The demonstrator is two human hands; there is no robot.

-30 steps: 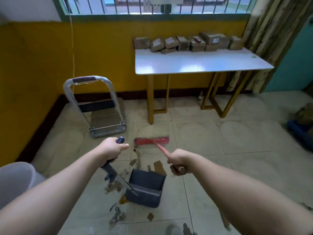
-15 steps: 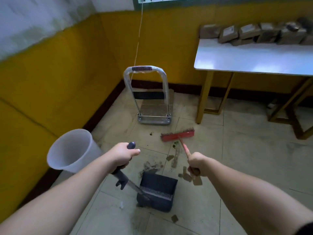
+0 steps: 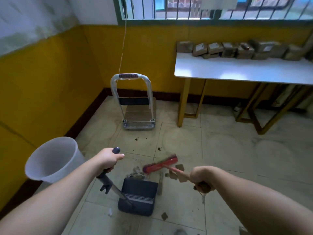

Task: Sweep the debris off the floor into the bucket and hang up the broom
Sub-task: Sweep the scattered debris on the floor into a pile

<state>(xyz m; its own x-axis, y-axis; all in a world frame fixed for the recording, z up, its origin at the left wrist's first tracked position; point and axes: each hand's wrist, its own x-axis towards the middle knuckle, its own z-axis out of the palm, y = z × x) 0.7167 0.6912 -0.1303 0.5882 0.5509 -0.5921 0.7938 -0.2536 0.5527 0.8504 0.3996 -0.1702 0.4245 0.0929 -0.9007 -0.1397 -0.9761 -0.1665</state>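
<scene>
My left hand [image 3: 108, 160] grips the upright handle of a dark blue dustpan [image 3: 138, 195] that rests on the tiled floor. My right hand [image 3: 200, 178] is closed on the pink handle of a red-headed broom [image 3: 160, 165]. The broom head lies on the floor just beyond the dustpan's mouth, next to a small heap of debris [image 3: 135, 173]. Brown cardboard scraps [image 3: 179, 173] lie between the broom head and my right hand; one more scrap [image 3: 164, 216] sits to the right of the pan's back. A translucent white bucket [image 3: 52, 160] stands at the left, by the yellow wall.
A folded metal hand trolley [image 3: 135, 106] stands against the far wall. A white-topped table [image 3: 245, 72] on yellow legs carries several brown parcels at the right. A thin cord [image 3: 122, 39] hangs from the window. Dark crumbs dot the tiles beyond the broom.
The broom head has been drawn back toward the dustpan, pushing debris to its mouth. The view has tilted up and shifted, so the window shows again.
</scene>
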